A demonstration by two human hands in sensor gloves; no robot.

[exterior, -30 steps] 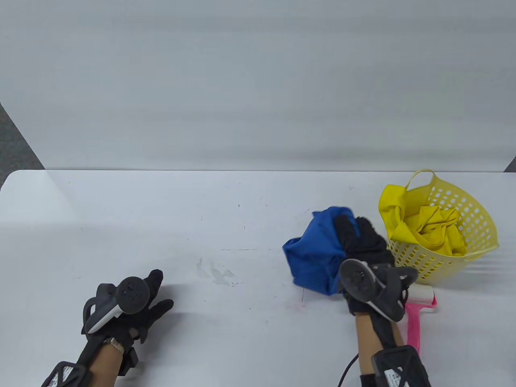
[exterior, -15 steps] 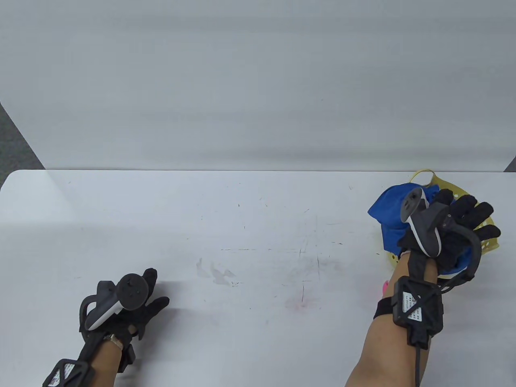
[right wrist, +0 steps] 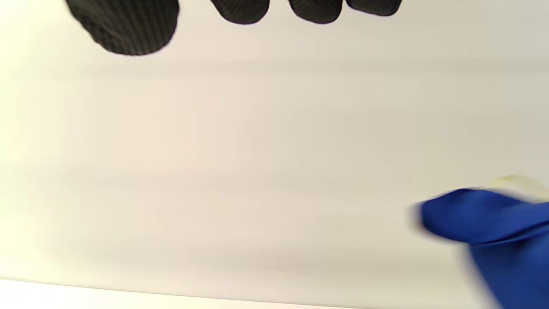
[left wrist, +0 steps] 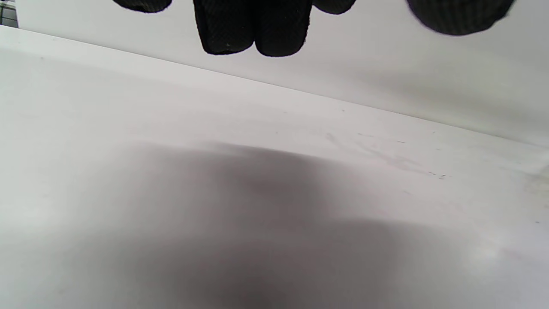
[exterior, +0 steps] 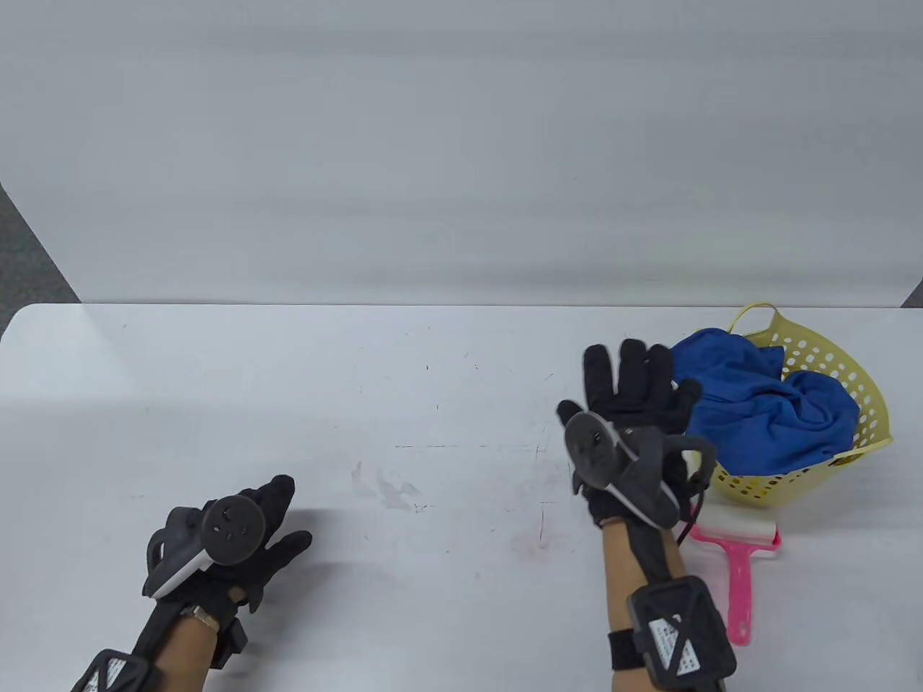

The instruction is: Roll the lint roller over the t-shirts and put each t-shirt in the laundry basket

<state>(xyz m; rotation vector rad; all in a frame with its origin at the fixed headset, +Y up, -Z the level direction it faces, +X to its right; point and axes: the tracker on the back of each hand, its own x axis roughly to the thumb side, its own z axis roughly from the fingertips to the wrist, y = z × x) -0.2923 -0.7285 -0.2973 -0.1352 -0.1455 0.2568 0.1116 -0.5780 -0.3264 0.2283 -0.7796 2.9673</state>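
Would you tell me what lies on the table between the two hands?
Nothing: in the table view only bare, scuffed table lies between the left hand and the right hand.

Blue t-shirt [exterior: 771,418] in yellow basket [exterior: 869,393]

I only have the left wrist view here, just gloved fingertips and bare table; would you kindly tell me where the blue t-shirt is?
Observer: The blue t-shirt lies bunched in the yellow laundry basket, spilling over its left rim.
Operator: Is the right hand holding it?
Observer: No, the right hand is left of the basket, fingers spread, holding nothing.
Operator: And the lint roller?
Observer: The pink lint roller lies on the table in front of the basket.
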